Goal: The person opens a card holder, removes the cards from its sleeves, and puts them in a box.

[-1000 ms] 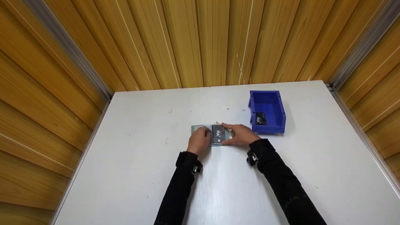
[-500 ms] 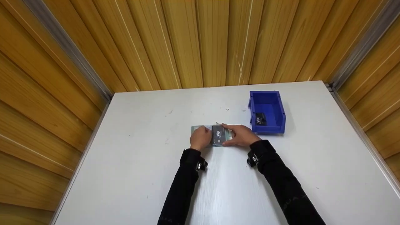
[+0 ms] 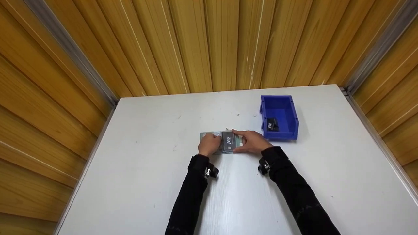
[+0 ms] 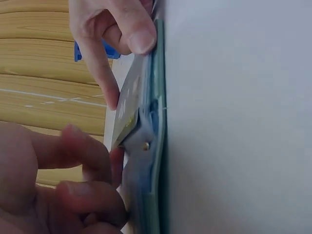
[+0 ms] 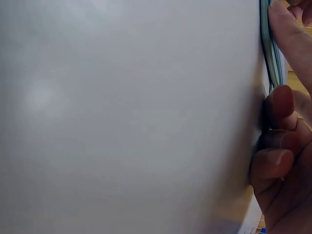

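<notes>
An opened card holder (image 3: 203,134) with clear sleeves and a pale green cover (image 4: 158,73) lies flat on the table. A dark card (image 3: 228,141) printed "Vip" is on its right half. My right hand (image 3: 253,142) grips that half by its far and near edges, thumb pressed on the near edge in the left wrist view. My left hand (image 3: 209,144) rests over the left half, fingers curled beside the card's left edge. In the left wrist view a fingertip meets a raised corner near a small snap (image 4: 146,146); I cannot tell whether it pinches there.
A blue plastic bin (image 3: 280,134) stands on the white table (image 3: 147,169), behind and right of my right hand. Another black "Vip" card (image 3: 272,124) is inside it. Wood-patterned walls (image 3: 222,45) enclose the back and sides.
My left hand and wrist have shifted slightly right, closer to the card. The right hand keeps its grip almost unmoved, and the card holder stays in place.
</notes>
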Action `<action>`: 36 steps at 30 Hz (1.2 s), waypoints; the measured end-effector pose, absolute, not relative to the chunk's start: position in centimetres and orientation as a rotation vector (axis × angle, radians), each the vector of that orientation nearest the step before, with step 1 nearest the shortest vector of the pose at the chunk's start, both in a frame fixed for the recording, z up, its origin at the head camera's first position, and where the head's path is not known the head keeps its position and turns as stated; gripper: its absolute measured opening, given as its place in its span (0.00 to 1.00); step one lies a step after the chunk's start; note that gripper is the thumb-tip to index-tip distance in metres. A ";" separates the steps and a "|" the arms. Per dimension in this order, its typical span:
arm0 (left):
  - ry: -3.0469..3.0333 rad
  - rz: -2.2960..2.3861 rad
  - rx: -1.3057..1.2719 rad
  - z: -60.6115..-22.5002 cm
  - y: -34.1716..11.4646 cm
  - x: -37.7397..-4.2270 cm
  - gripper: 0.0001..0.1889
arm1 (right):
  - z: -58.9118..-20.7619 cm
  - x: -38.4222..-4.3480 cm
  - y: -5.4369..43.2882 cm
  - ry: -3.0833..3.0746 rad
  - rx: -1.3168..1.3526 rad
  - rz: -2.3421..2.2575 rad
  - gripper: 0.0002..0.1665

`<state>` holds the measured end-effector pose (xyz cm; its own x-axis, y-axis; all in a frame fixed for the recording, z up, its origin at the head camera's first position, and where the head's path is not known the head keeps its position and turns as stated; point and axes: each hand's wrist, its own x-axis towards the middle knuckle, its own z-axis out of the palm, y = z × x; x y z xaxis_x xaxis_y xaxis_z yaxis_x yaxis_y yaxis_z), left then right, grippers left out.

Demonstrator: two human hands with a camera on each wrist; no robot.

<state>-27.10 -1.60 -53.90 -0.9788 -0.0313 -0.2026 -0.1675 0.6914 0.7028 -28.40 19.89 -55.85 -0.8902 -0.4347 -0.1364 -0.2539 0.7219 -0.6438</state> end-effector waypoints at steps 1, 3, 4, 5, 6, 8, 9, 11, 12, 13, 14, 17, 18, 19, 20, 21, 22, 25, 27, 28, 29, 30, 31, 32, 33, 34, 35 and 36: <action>2.714 1.167 -0.163 -53.9 -1.6 -27.1 0.15 | -55.9 -28.4 19.9 2.650 -0.547 -0.933 0.55; 2.661 1.236 -0.170 -54.0 -1.6 -27.2 0.17 | -55.8 -28.4 19.9 2.646 -0.543 -0.934 0.55; 2.620 1.298 -0.181 -54.0 -1.7 -27.2 0.17 | -55.8 -28.4 19.9 2.645 -0.540 -0.937 0.56; 2.571 1.374 -0.194 -54.0 -1.7 -27.2 0.17 | -55.8 -28.4 19.9 2.643 -0.538 -0.943 0.56; 2.516 1.455 -0.209 -54.0 -1.7 -27.2 0.17 | -55.7 -28.4 19.9 2.640 -0.536 -0.948 0.56; 2.414 1.597 -0.228 -54.0 -1.6 -27.2 0.17 | -55.7 -28.3 19.9 2.637 -0.519 -0.956 0.56; 2.379 1.648 -0.234 -54.0 -1.6 -27.2 0.17 | -55.7 -28.3 19.9 2.638 -0.516 -0.960 0.56; 2.330 1.720 -0.241 -54.0 -1.5 -27.2 0.17 | -55.8 -28.4 20.0 2.646 -0.529 -0.963 0.56; 2.322 1.737 -0.245 -54.0 -1.5 -27.2 0.17 | -55.8 -28.4 20.0 2.654 -0.544 -0.960 0.55; 2.312 1.755 -0.251 -54.0 -1.4 -27.2 0.17 | -55.9 -28.4 20.0 2.659 -0.558 -0.962 0.55; 2.302 1.768 -0.265 -54.0 -1.3 -27.2 0.16 | -55.9 -28.4 20.1 2.662 -0.571 -0.965 0.55; 2.283 1.786 -0.295 -54.2 -1.2 -27.0 0.15 | -56.0 -28.4 20.1 2.663 -0.594 -0.974 0.54; 2.292 1.776 -0.298 -54.2 -1.2 -27.0 0.16 | -56.0 -28.3 20.1 2.657 -0.589 -0.983 0.54; 2.316 1.748 -0.293 -54.3 -1.2 -26.9 0.16 | -56.0 -28.3 20.1 2.651 -0.580 -0.992 0.55; 2.359 1.702 -0.282 -54.3 -1.2 -26.9 0.16 | -56.0 -28.3 20.1 2.648 -0.570 -0.995 0.55; 2.406 1.645 -0.266 -54.3 -1.2 -26.8 0.16 | -56.0 -28.3 20.1 2.647 -0.563 -1.000 0.55; 2.458 1.581 -0.248 -54.4 -1.2 -26.8 0.16 | -56.0 -28.3 20.0 2.646 -0.557 -1.002 0.55; 2.618 1.344 -0.180 -54.4 -1.2 -26.8 0.14 | -56.0 -28.2 20.0 2.651 -0.552 -1.003 0.55; 2.681 1.220 -0.134 -54.5 -1.2 -26.8 0.14 | -56.0 -28.2 19.9 2.653 -0.553 -1.003 0.54; 2.710 1.168 -0.109 -54.6 -1.2 -26.8 0.14 | -56.0 -28.2 19.9 2.654 -0.552 -1.003 0.54; 2.733 1.125 -0.090 -54.6 -1.2 -26.9 0.15 | -55.9 -28.2 19.8 2.655 -0.551 -1.002 0.54; 2.751 1.092 -0.078 -54.7 -1.1 -26.9 0.15 | -55.9 -28.2 19.8 2.656 -0.549 -1.001 0.54; 2.764 1.074 -0.070 -54.7 -1.1 -26.9 0.15 | -55.9 -28.2 19.8 2.656 -0.547 -1.001 0.54; 2.773 1.060 -0.063 -54.8 -1.1 -27.0 0.15 | -55.9 -28.2 19.8 2.658 -0.545 -0.998 0.54; 2.780 1.049 -0.060 -54.8 -1.1 -27.0 0.15 | -55.9 -28.2 19.8 2.661 -0.541 -0.995 0.54; 2.782 1.050 -0.058 -54.9 -1.0 -27.0 0.15 | -55.9 -28.2 19.8 2.666 -0.539 -0.988 0.54; 2.781 1.054 -0.056 -54.9 -1.0 -27.1 0.15 | -55.9 -28.3 19.8 2.670 -0.539 -0.981 0.54; 2.781 1.058 -0.050 -55.0 -1.0 -27.1 0.15 | -56.0 -28.3 19.8 2.673 -0.537 -0.974 0.54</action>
<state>-27.06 -1.03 -55.02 -0.9857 0.0273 -0.1664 -0.0901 0.7485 0.6569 -28.29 19.85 -55.97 -0.9022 -0.4190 -0.1021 -0.2551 0.7093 -0.6571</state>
